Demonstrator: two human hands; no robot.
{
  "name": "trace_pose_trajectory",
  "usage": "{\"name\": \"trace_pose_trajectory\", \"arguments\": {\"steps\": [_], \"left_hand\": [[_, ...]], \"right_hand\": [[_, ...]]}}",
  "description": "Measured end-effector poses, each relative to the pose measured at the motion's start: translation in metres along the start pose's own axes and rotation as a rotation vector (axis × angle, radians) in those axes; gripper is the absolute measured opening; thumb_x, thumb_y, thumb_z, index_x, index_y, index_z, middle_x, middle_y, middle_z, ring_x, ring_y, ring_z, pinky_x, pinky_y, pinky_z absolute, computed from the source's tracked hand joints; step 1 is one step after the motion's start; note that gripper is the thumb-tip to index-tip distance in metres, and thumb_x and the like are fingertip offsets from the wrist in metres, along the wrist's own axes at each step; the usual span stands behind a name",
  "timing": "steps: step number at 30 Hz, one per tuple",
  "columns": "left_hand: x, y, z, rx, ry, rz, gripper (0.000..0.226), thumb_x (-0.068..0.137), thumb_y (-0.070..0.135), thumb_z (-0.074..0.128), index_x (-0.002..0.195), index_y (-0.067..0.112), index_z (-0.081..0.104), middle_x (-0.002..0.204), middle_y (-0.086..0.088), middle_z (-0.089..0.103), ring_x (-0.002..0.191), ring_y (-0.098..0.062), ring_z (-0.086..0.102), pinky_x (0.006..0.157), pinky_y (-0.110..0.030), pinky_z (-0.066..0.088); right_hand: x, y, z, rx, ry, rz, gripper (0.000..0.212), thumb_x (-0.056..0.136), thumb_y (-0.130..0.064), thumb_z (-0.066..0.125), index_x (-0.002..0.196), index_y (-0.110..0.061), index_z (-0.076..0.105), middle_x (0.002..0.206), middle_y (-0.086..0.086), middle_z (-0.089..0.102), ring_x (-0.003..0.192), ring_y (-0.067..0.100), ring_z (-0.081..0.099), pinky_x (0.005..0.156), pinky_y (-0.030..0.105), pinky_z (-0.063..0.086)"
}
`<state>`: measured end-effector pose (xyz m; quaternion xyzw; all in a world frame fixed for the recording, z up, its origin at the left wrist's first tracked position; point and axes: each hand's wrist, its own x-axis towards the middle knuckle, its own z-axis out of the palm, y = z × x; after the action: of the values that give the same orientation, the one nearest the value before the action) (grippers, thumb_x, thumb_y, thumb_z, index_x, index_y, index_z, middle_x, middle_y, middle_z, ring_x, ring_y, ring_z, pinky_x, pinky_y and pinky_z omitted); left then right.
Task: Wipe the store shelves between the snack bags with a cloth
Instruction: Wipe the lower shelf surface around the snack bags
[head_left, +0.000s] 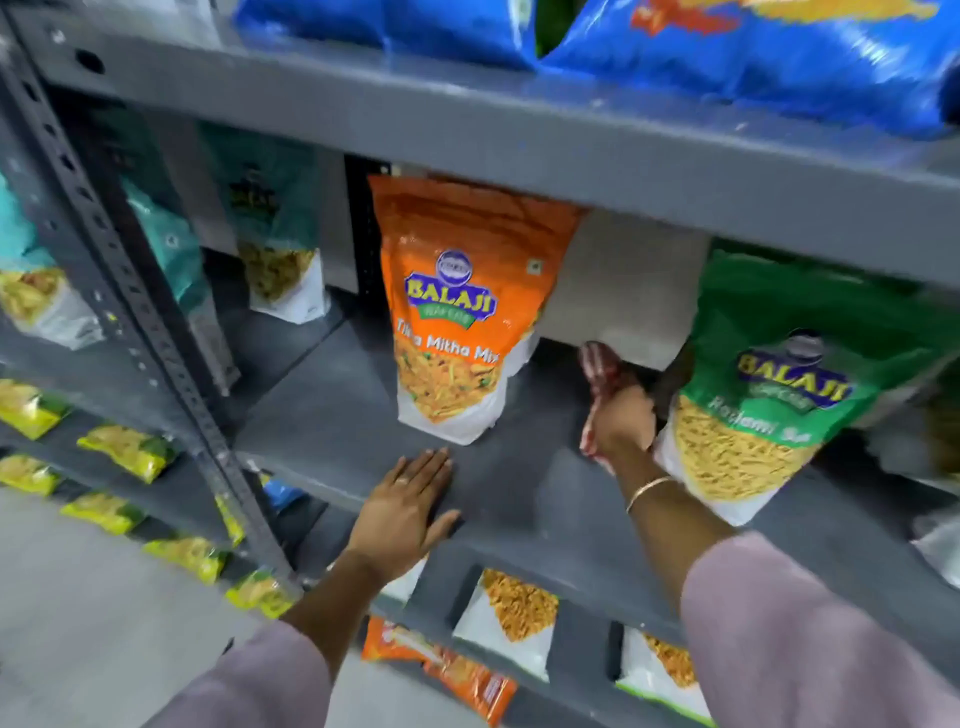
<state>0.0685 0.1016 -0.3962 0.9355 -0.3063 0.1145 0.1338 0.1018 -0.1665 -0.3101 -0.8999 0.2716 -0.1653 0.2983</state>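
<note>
Pink-sleeved left hand (402, 512) lies flat, fingers released, on the shelf's (332, 415) front edge while the right hand (621, 423) clenches a soft, limp red cloth (597, 364), seemingly best gripped bunched, between orange bag (457, 312) and green bag (769, 395).

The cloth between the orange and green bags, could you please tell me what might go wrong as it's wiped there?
The right hand and cloth work right beside the upright green Balaji bag, so a sideways sweep could tip it. The orange Balaji bag stands near the shelf front and might be nudged off.
</note>
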Motion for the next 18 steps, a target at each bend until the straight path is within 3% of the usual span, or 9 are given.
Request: {"name": "trace_pose_trajectory", "arguments": {"steps": [4, 5, 7, 8, 10, 12, 14, 18], "left_hand": [[0.000, -0.003, 0.003, -0.021, 0.034, 0.013, 0.071, 0.097, 0.052, 0.015, 0.121, 0.002, 0.061, 0.127, -0.013, 0.059, 0.114, -0.028, 0.058, 0.103, -0.036, 0.027], [0.000, -0.003, 0.004, -0.016, 0.044, 0.020, 0.071, 0.097, 0.052, 0.016, 0.121, 0.002, 0.061, 0.127, -0.013, 0.059, 0.114, -0.028, 0.058, 0.103, -0.036, 0.027], [0.000, -0.002, 0.005, -0.005, 0.077, 0.037, 0.071, 0.097, 0.051, 0.016, 0.121, 0.002, 0.061, 0.127, -0.013, 0.059, 0.115, -0.028, 0.058, 0.104, -0.036, 0.026], [0.000, -0.003, 0.007, -0.002, 0.093, 0.040, 0.070, 0.098, 0.051, 0.016, 0.120, 0.002, 0.061, 0.127, -0.013, 0.059, 0.115, -0.028, 0.058, 0.104, -0.036, 0.026], [0.000, -0.004, 0.010, 0.001, 0.111, 0.044, 0.070, 0.098, 0.051, 0.017, 0.121, 0.002, 0.061, 0.127, -0.013, 0.059, 0.115, -0.028, 0.057, 0.104, -0.036, 0.026], [0.000, -0.005, 0.011, 0.008, 0.108, 0.045, 0.069, 0.098, 0.051, 0.017, 0.122, 0.003, 0.061, 0.128, -0.012, 0.058, 0.117, -0.028, 0.056, 0.105, -0.036, 0.026], [0.000, -0.004, 0.010, 0.016, 0.083, 0.041, 0.068, 0.098, 0.050, 0.016, 0.123, 0.003, 0.060, 0.131, -0.011, 0.057, 0.118, -0.027, 0.055, 0.106, -0.035, 0.025], [0.000, -0.002, 0.006, 0.026, 0.015, 0.004, 0.070, 0.099, 0.048, 0.011, 0.124, 0.004, 0.059, 0.131, -0.011, 0.056, 0.119, -0.027, 0.055, 0.108, -0.032, 0.016]], "right_hand": [[0.021, 0.022, 0.028, -0.343, -0.193, -0.017, 0.074, 0.080, -0.017, 0.065, 0.144, -0.017, 0.030, 0.149, 0.004, 0.040, 0.130, 0.029, 0.047, 0.106, 0.037, 0.042], [0.024, 0.020, 0.031, -0.302, -0.257, 0.020, 0.073, 0.084, -0.020, 0.062, 0.146, -0.010, 0.025, 0.148, 0.012, 0.040, 0.129, 0.036, 0.046, 0.106, 0.044, 0.041], [0.037, 0.019, 0.042, -0.333, -0.336, 0.012, 0.050, 0.097, -0.022, 0.041, 0.135, 0.010, 0.035, 0.134, 0.029, 0.051, 0.120, 0.047, 0.051, 0.101, 0.056, 0.041], [0.044, 0.016, 0.047, -0.377, -0.354, -0.039, 0.049, 0.099, -0.027, 0.036, 0.132, 0.009, 0.040, 0.135, 0.026, 0.051, 0.124, 0.044, 0.048, 0.107, 0.056, 0.036], [0.051, 0.011, 0.052, -0.304, -0.331, -0.153, 0.059, 0.098, -0.045, 0.029, 0.142, -0.006, 0.033, 0.154, 0.009, 0.031, 0.142, 0.027, 0.027, 0.121, 0.044, 0.016], [0.047, 0.011, 0.051, -0.337, -0.327, -0.287, 0.056, 0.101, -0.039, 0.025, 0.148, -0.010, 0.019, 0.159, 0.007, 0.013, 0.147, 0.022, 0.011, 0.122, 0.034, 0.007], [0.031, 0.015, 0.045, -0.331, -0.357, -0.335, 0.052, 0.102, -0.029, 0.030, 0.149, -0.010, 0.019, 0.159, 0.007, 0.012, 0.147, 0.022, 0.012, 0.119, 0.030, 0.012], [-0.032, 0.024, 0.022, -0.213, -0.373, -0.480, 0.044, 0.098, -0.030, 0.040, 0.141, -0.024, 0.039, 0.153, 0.003, 0.033, 0.139, 0.021, 0.035, 0.112, 0.032, 0.029]]}}
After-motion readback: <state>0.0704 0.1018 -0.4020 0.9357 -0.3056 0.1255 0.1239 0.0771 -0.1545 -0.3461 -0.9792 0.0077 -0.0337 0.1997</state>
